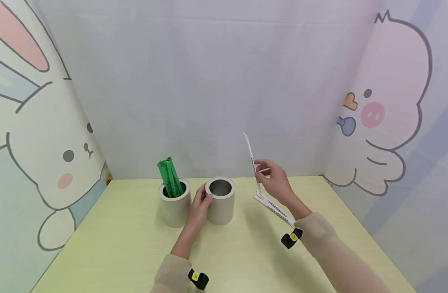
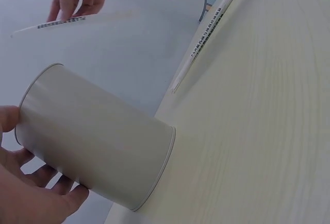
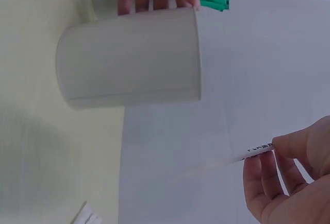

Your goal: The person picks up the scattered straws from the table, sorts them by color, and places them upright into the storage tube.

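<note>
My left hand [image 1: 198, 212] grips the side of a grey-beige cylindrical cup [image 1: 221, 209], its thumb near the rim. The cup stands upright, and no straw shows in its opening. My right hand [image 1: 277, 182] pinches a white wrapped straw [image 1: 249, 149] printed with dark lettering. That straw is held nearly upright, to the right of the cup and apart from it; in the right wrist view the straw [image 3: 258, 151] sits between thumb and fingers. More white wrapped straws [image 1: 277, 212] lie on the table below my right hand.
A matching cup [image 1: 175, 214] stands left of my left hand, holding a bundle of green wrapped straws [image 1: 170, 178] leaning left. A pale yellow wood-grain table [image 1: 118, 244] bears everything. Cloth walls with cartoon animals rise at the back and both sides.
</note>
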`<action>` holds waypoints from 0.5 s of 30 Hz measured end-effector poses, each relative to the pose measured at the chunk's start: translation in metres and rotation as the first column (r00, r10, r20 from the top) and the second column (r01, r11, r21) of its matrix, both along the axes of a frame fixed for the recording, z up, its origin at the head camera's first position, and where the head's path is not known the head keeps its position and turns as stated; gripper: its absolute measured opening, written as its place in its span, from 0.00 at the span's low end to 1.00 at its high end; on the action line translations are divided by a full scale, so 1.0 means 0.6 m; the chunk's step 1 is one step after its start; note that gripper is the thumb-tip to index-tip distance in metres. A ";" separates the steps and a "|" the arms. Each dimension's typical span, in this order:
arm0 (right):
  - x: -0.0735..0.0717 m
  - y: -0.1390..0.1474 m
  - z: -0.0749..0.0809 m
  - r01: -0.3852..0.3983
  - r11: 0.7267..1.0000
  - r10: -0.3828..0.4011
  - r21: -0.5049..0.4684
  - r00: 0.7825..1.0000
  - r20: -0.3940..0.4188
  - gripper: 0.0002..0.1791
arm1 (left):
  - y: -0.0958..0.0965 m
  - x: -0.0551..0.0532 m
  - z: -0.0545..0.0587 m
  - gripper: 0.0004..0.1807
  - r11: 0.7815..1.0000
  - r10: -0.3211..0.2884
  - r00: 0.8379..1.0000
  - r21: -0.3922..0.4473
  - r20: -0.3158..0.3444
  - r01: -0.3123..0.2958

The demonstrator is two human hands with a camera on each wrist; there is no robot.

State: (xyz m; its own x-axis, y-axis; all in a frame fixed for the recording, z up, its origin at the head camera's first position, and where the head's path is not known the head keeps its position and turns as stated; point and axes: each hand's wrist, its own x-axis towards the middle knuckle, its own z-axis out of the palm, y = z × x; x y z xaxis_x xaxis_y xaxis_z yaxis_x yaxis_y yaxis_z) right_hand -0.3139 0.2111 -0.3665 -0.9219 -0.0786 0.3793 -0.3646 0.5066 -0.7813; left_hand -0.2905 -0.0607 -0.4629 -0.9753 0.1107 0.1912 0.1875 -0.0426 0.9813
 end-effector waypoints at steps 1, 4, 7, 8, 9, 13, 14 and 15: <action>0.002 -0.008 0.006 -0.012 0.999 0.012 -0.030 1.000 -0.009 0.21 | 0.000 0.000 0.000 0.32 1.000 -0.001 1.000 -0.002 -0.002 0.001; 0.006 -0.032 0.022 -0.058 0.990 0.053 -0.125 0.998 -0.041 0.21 | 0.002 -0.001 0.000 0.33 1.000 -0.001 1.000 -0.004 -0.001 0.001; 0.005 -0.054 0.031 -0.104 0.972 0.090 -0.212 0.993 -0.076 0.22 | 0.002 -0.002 0.000 0.33 1.000 0.005 1.000 -0.004 0.002 -0.005; 0.005 -0.061 0.033 -0.118 0.965 0.100 -0.236 0.991 -0.087 0.22 | 0.002 -0.002 0.000 0.33 1.000 0.007 1.000 -0.004 0.002 -0.007; 0.004 -0.067 0.035 -0.131 0.958 0.109 -0.257 0.989 -0.098 0.22 | 0.001 -0.002 0.000 0.32 1.000 0.009 1.000 -0.002 0.003 -0.009; -0.001 -0.092 0.036 -0.161 0.937 0.126 -0.310 0.983 -0.130 0.23 | 0.002 -0.001 0.000 0.32 1.000 0.007 1.000 -0.001 -0.008 -0.007; -0.002 -0.097 0.035 -0.164 0.934 0.126 -0.318 0.982 -0.137 0.23 | 0.002 -0.001 0.000 0.32 1.000 0.006 1.000 0.002 -0.008 -0.006; -0.004 -0.101 0.034 -0.167 0.931 0.127 -0.326 0.982 -0.140 0.24 | 0.002 -0.002 0.001 0.32 1.000 0.004 1.000 0.005 -0.008 -0.004</action>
State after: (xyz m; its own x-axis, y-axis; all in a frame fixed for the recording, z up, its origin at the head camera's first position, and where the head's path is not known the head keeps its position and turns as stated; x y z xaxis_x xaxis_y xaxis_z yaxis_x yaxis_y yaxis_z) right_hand -0.3161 0.1503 -0.3462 -0.8584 -0.0598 0.5095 -0.5122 0.1568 -0.8444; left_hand -0.2917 -0.0596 -0.4622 -0.9742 0.1061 0.1994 0.1954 -0.0472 0.9796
